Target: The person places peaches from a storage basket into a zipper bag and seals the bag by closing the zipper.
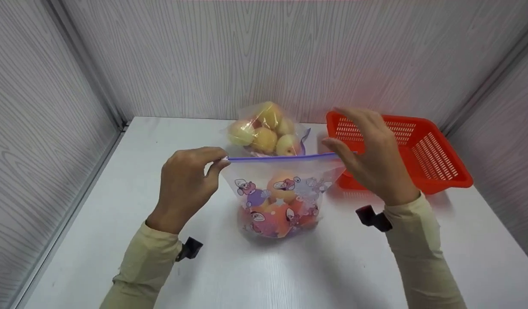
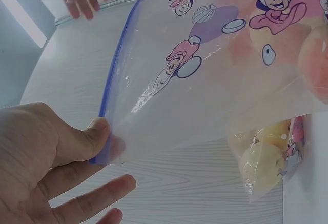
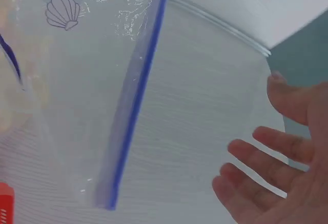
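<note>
My left hand (image 1: 186, 184) pinches the top left corner of a clear zipper bag (image 1: 285, 193) between thumb and fingers. Cartoon figures and shells are printed on the bag, and round orange-red fruits (image 2: 315, 60) sit in its lower part. Along its top runs a blue-purple zip strip (image 1: 281, 159), which looks straight and pressed together. My right hand (image 1: 371, 154) is near the bag's right end with thumb and fingers spread. In the right wrist view, that hand (image 3: 277, 167) stands apart from the strip and holds nothing.
Behind the held bag stands a second clear bag of yellowish fruits (image 1: 266, 135). A red plastic basket (image 1: 455, 159) with slotted sides is at the back right of the white table (image 1: 264, 274). Wood-grain panels (image 1: 229, 56) enclose the back and sides.
</note>
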Action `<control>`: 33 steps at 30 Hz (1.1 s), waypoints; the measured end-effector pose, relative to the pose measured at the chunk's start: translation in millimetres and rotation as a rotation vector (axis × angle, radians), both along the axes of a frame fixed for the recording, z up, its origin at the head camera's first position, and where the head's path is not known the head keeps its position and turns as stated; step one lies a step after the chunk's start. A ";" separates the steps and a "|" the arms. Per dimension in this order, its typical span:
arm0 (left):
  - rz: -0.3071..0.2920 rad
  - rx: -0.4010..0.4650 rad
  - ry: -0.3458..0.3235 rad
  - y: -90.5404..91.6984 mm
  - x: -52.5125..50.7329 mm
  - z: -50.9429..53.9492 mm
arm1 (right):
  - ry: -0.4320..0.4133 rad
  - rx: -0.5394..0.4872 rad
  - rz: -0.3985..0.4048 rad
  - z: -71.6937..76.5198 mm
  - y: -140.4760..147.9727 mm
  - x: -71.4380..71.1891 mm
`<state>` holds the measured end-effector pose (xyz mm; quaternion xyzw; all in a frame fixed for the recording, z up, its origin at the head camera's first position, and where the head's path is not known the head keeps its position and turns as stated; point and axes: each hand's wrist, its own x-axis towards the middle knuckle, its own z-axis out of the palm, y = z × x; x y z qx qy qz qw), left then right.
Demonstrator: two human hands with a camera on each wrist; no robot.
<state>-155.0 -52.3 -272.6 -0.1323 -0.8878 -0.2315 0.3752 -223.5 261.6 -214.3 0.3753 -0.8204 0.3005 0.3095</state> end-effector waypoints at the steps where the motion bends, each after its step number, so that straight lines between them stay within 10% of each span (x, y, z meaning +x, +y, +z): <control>1: -0.002 0.004 0.001 2.0 -1.9 -0.1 | -0.044 0.094 0.013 5.9 -5.0 -1.8; 7: -0.008 0.047 0.018 10.8 -11.9 -2.7 | -0.382 0.545 0.071 20.7 -30.8 -19.6; 11: -0.003 0.091 0.033 14.2 -17.5 -7.6 | -0.472 0.656 0.108 17.3 -36.3 -33.5; 16: 0.012 0.149 -0.023 21.1 -20.7 -11.9 | -0.482 0.574 0.057 11.2 -33.6 -45.0; 22: 0.002 0.149 -0.290 31.6 -14.0 -20.3 | -0.465 0.429 -0.011 9.6 -26.2 -51.4; 29: -0.032 0.192 -0.576 20.8 -17.9 -34.0 | -0.645 0.273 -0.017 17.9 -66.7 -47.1; 33: -0.028 0.254 -0.654 14.4 -31.8 -38.4 | -0.744 0.007 0.021 13.7 -90.4 -49.3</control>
